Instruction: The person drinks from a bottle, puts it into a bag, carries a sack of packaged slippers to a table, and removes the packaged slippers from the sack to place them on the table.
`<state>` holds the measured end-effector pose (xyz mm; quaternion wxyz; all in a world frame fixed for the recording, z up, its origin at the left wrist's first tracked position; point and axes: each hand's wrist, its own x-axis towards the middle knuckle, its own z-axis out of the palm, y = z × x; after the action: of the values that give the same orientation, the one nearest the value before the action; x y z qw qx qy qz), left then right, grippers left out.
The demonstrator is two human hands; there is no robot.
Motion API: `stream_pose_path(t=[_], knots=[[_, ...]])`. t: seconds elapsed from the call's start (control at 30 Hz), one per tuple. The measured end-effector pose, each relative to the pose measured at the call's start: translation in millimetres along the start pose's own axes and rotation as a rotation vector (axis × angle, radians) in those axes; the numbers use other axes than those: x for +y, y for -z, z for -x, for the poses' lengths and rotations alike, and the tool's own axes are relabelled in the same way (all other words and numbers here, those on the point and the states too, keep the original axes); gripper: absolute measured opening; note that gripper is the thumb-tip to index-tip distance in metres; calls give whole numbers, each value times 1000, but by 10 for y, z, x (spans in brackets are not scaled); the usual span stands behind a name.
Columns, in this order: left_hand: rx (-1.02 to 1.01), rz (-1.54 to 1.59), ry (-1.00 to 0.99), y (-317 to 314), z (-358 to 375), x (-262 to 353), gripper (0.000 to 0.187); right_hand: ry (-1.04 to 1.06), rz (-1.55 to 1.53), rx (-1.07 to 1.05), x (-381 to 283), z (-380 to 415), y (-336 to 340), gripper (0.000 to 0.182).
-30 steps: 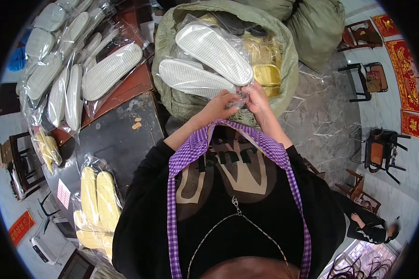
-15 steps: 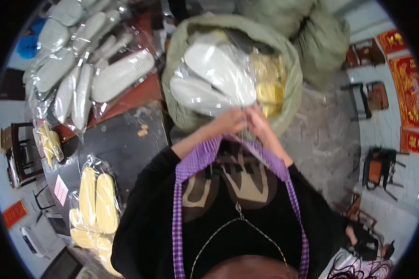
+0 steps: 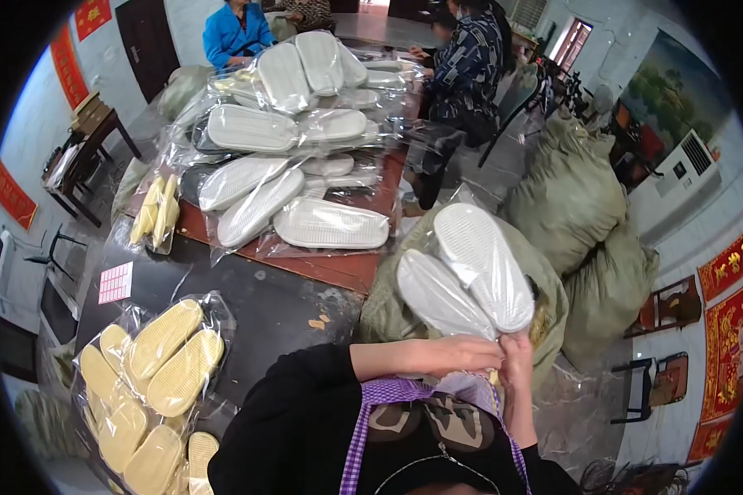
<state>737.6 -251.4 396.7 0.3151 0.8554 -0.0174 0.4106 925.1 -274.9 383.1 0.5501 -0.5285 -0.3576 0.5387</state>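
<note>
A pair of white slippers (image 3: pixel 483 264) in a clear plastic bag leans over the mouth of a green woven sack (image 3: pixel 388 309). My left hand (image 3: pixel 462 355) and my right hand (image 3: pixel 516 359) meet at the bag's near end, just below the slippers' tips. The fingers of both are closed on the bag there, though the exact grip is partly hidden. Yellow bagged slippers (image 3: pixel 541 322) show a little inside the sack, behind the white pair.
White bagged slippers (image 3: pixel 330 223) are heaped on the reddish board (image 3: pixel 305 268). Yellow bagged slippers (image 3: pixel 173 371) lie on the dark table (image 3: pixel 272 305) near a pink label sheet (image 3: pixel 115 283). Full sacks (image 3: pixel 570 198) stand at right. People (image 3: pixel 470 62) sit beyond the table.
The view has tilted up and turned, so the far end of the table and several people now show. Both hands stay together at the same end of the bagged white slippers.
</note>
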Motion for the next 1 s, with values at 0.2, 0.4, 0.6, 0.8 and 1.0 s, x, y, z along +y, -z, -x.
stream_pose_path(t=[0.2, 0.4, 0.6, 0.8, 1.0], knots=[[78, -325, -7, 675, -266, 350, 28, 93, -8, -114, -633, -329, -515, 24], [314, -730, -199, 1717, -314, 430, 48, 288, -183, -322, -1363, -694, -1679, 33], [672, -1392, 23, 3111, 289, 677, 67, 239, -422, -956, -1729, -1327, -2977, 41], [858, -1318, 524, 4407, 1527, 109, 83, 49, -164, -773, -1241, -1952, -4392, 34], [786, -1259, 1203, 4748, 1865, -517, 72, -276, -34, -671, -423, -2998, -5003, 33]])
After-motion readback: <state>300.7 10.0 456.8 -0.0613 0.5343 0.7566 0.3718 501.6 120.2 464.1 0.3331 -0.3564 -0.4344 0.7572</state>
